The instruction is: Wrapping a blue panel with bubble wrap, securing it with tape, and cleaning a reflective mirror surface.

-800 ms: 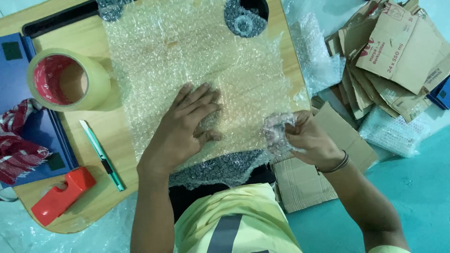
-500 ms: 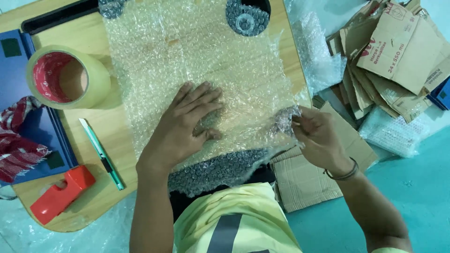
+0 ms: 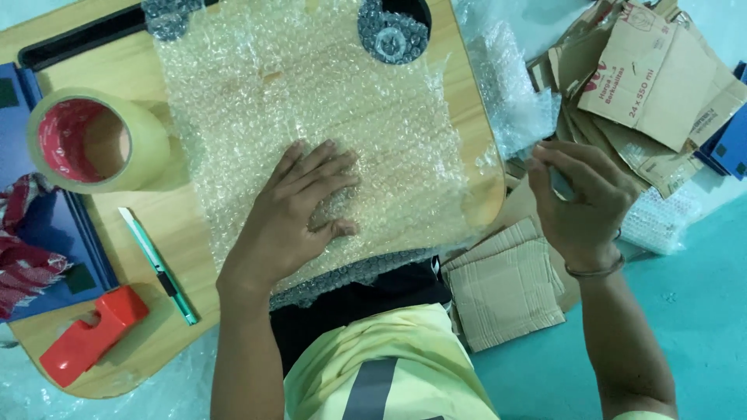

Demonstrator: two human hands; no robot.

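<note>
A large sheet of clear bubble wrap (image 3: 311,101) lies spread over a small wooden lap table (image 3: 132,225). My left hand (image 3: 292,218) rests flat on the sheet's near part, fingers spread, pressing it down. My right hand (image 3: 583,206) hovers off the table's right edge, above flattened cardboard (image 3: 506,288). Its fingertips are pinched together around something small and greyish that I cannot make out. It wears a thin bracelet at the wrist.
A roll of clear tape (image 3: 93,140), a green cutter (image 3: 156,264) and a red tape dispenser (image 3: 93,334) lie on the table's left side. A blue folder (image 3: 47,233) and red cloth (image 3: 23,249) sit further left. Cardboard pieces (image 3: 646,78) and loose bubble wrap (image 3: 510,93) are piled at right.
My right hand has let go of the sheet's near right corner and moved right and up, off the table. My left hand stays pressed on the sheet.
</note>
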